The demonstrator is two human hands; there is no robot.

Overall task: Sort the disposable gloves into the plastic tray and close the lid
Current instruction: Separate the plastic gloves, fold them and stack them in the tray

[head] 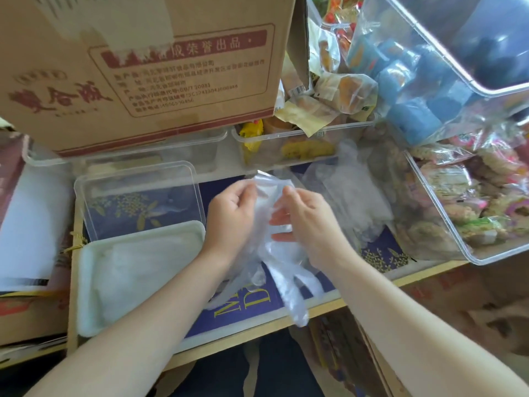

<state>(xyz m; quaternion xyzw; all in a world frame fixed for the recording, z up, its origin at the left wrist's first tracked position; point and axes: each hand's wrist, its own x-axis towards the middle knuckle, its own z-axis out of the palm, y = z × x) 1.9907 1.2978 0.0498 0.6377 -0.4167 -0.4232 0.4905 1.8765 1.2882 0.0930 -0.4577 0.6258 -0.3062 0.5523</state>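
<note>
A clear disposable glove [282, 265] hangs between my hands over the blue patterned surface, its fingers pointing down toward me. My left hand [230, 216] pinches the glove's cuff at the top left. My right hand [306, 222] holds the cuff from the right, fingers curled against the film. More loose clear gloves [349, 193] lie in a pile just right of my hands. The white plastic tray [86, 282] sits at the lower left with several gloves inside. Its clear lid [137, 196] lies flat just behind the tray.
A large cardboard box [143, 67] stands behind the lid. Clear bins of packaged snacks [458, 210] crowd the right side and back [286, 141]. The wooden edge [257, 336] of the surface runs below my hands.
</note>
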